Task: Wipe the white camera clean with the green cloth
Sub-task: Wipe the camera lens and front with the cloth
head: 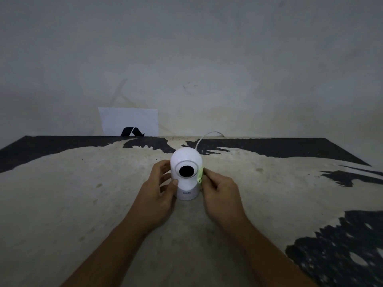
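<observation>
The white camera (pixel 186 160) stands upright in the middle of the table, its round black lens facing me. My left hand (pixel 159 191) grips its left side and base, with the thumb on the front below the lens. My right hand (pixel 219 189) presses the green cloth (pixel 200 175) against the camera's right side. Only a thin pale-green strip of the cloth shows between my fingers and the camera body.
A white cable (pixel 204 137) runs from the back of the camera toward the wall. A white card with a black logo (pixel 129 121) leans against the wall at the back left. The worn table top (pixel 83 193) is beige with black patches.
</observation>
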